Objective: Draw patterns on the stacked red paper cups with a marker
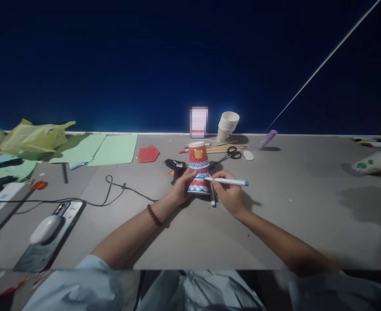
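A stack of upside-down paper cups (198,166), coloured red, white and blue, stands on the grey table (274,224). My left hand (182,186) is wrapped round the lowest cup from the left. My right hand (229,192) holds a white marker (231,182) with a teal end, its tip touching the cup's side. A second marker (212,195) with a blue tip lies under my right fingers; whether they grip it I cannot tell. A bead bracelet (153,215) sits on my left wrist.
Behind the cups lie a black glue gun (176,165) with its cord, scissors (231,153), wooden sticks, red paper (148,153) and a stack of white cups (227,125). Green sheets and a yellow bag are at left, a mouse (44,229) on its pad near the front left.
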{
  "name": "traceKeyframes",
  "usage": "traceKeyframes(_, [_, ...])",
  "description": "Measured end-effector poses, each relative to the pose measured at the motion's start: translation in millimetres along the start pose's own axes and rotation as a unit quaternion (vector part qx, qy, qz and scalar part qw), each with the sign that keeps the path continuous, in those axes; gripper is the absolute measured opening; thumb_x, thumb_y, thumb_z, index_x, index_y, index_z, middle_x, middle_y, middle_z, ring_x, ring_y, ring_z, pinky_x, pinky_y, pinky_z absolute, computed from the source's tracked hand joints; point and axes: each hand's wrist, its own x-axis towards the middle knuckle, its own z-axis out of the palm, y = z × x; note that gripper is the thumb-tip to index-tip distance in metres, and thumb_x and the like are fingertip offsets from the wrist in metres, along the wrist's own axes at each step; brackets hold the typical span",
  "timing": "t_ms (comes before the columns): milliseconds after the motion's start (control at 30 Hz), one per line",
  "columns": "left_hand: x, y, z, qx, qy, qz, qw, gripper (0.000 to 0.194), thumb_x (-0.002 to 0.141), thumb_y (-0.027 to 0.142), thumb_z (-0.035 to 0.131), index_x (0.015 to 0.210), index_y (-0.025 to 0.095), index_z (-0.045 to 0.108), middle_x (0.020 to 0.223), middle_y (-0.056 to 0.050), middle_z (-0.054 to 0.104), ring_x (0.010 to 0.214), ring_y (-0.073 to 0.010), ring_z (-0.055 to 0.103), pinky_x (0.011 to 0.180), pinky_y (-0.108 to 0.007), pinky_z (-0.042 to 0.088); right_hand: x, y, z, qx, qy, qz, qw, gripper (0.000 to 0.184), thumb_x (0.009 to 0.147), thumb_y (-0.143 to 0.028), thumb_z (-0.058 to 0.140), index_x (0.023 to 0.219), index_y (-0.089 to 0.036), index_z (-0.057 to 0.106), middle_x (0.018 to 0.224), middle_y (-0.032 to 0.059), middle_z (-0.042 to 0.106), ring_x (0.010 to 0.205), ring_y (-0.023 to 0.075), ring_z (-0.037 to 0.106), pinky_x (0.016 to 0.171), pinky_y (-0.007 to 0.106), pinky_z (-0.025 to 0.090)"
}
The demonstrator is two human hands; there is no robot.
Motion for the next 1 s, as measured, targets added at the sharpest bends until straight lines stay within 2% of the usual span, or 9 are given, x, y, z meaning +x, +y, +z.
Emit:
traceKeyframes(367, [0.1, -0.3, 0.9, 0.002, 0.012, 0.004, 1.0, 0.029, 0.079, 0.019, 0.071, 0.107, 0.014, 0.066, 0.097, -0.008, 0.076, 0.085, -0.0215, 0.072, 0.081, -0.033, 0.055, 0.4, 1.6, -0.8, -0.007, 0.005, -0.005, 1.0, 0.01, 0.084, -0.034, 0.062, 0.082, -0.025, 0.062, 0.078, -0.0007, 0.065, 0.066, 0.0159, 0.061, 0.06, 0.027, 0.052])
traceKeyframes(567, [0.5, -0.1, -0.6, 0.005, 0.009, 0.002, 1.0, 0.029, 0.079, 0.02, 0.071, 0.107, 0.015, 0.066, 0.099, -0.008, 0.076, 0.087, -0.0226, 0.072, 0.082, -0.034, 0.055, 0.7, -0.2, -0.3, -0.002, 0.002, -0.002, 1.0, 0.009, 0.083, -0.032, 0.063, 0.081, -0.024, 0.061, 0.076, -0.0009, 0.064, 0.064, 0.0151, 0.06, 0.059, 0.026, 0.051])
traceKeyframes(833, [0.0, 0.2, 0.6, 0.002, 0.011, -0.004, 1.0, 0.03, 0.078, 0.02, 0.071, 0.108, 0.014, 0.065, 0.097, -0.009, 0.076, 0.087, -0.0235, 0.073, 0.087, -0.036, 0.055, 1.5, 0.4, -1.5, -0.014, 0.009, -0.013, 1.0, 0.006, 0.082, -0.03, 0.062, 0.08, -0.025, 0.061, 0.078, 0.0002, 0.066, 0.07, 0.0176, 0.064, 0.064, 0.029, 0.054])
traceKeyframes(1000, [-0.9, 0.7, 2.3, 0.008, 0.006, 0.0, 1.0, 0.03, 0.079, 0.021, 0.071, 0.108, 0.015, 0.066, 0.096, -0.009, 0.076, 0.087, -0.0235, 0.073, 0.085, -0.036, 0.056, 0.9, -0.1, -0.3, -0.003, 0.001, -0.006, 1.0, 0.007, 0.082, -0.031, 0.063, 0.08, -0.024, 0.061, 0.075, -0.0009, 0.065, 0.064, 0.0157, 0.062, 0.059, 0.027, 0.053])
